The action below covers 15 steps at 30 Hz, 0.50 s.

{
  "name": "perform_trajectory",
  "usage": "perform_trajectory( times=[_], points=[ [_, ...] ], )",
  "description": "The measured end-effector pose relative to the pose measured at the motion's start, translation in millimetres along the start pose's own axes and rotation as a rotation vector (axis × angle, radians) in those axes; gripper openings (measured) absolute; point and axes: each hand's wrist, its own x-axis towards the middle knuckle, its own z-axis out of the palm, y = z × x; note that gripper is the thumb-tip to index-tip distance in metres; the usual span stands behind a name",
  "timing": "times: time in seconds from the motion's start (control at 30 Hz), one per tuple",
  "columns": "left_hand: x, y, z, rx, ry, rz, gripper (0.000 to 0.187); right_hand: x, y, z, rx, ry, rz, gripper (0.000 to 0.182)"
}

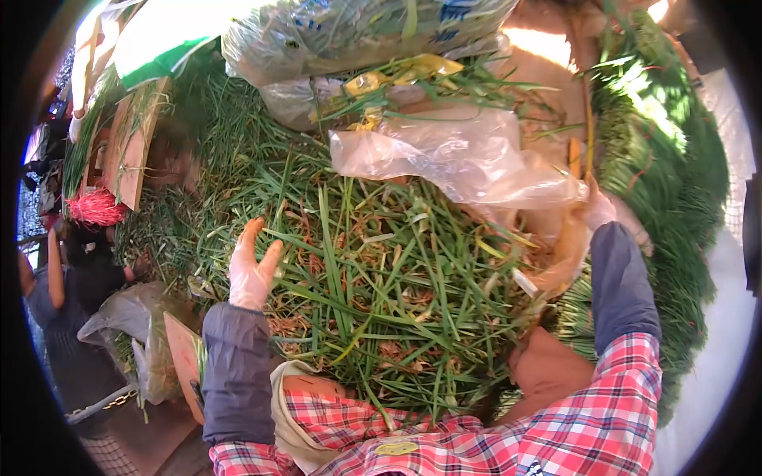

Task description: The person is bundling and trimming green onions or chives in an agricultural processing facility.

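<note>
My left hand (pixel 252 270), in a pale thin glove, hovers at the left side of a loose heap of long green leaves and brown trimmings (pixel 381 270). Its thumb and fingers are apart and hold nothing. On the right, my right hand (pixel 601 209) grips the edge of a clear plastic bag (pixel 452 155), which stretches leftward across the far part of the heap. Part of the right hand's fingers is hidden by the plastic. Dark sleeve covers reach both wrists.
Bundled green stalks (pixel 659 166) are stacked along the right. A filled plastic sack (pixel 357 36) lies at the back. At left are a wooden board (pixel 129 151), pink string (pixel 97 208), another plastic bag (pixel 151 341) and a person in dark clothes (pixel 83 305).
</note>
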Motion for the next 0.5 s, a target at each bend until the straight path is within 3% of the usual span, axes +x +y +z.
perform_trajectory(
  times=[0.03, 0.07, 0.13, 0.17, 0.33, 0.37, 0.47, 0.5],
  points=[
    [7, -25, 3, -0.048, 0.01, -0.098, 0.055, 22, 14, 29, 0.145, 0.057, -0.081, 0.068],
    [10, -50, 4, -0.099, -0.01, -0.199, 0.055, 33, 21, 47, 0.316, -0.023, -0.012, 0.049],
    [3, -62, 2, -0.085, -0.056, -0.28, 0.056, 9, -3, 17, 0.58, -0.18, -0.011, 0.039],
    [-2, -63, 4, -0.114, -0.067, -0.25, 0.055, -25, -37, -33, 0.618, -0.351, 0.064, 0.035],
    [-26, -51, 4, -0.293, -0.104, -0.194, 0.052, -114, -60, -130, 1.245, -0.139, -0.267, 0.031],
    [-34, -47, 1, -0.303, -0.079, -0.144, 0.052, -132, -58, -149, 1.279, -0.155, -0.273, 0.028],
    [-59, -28, -22, -0.339, -0.014, -0.054, 0.052, -178, -57, -171, 0.93, 0.008, -0.366, 0.026],
    [-68, -13, -35, -0.335, 0.0, -0.045, 0.052, -190, -58, -175, 1.043, 0.027, -0.447, 0.025]
  ],
)
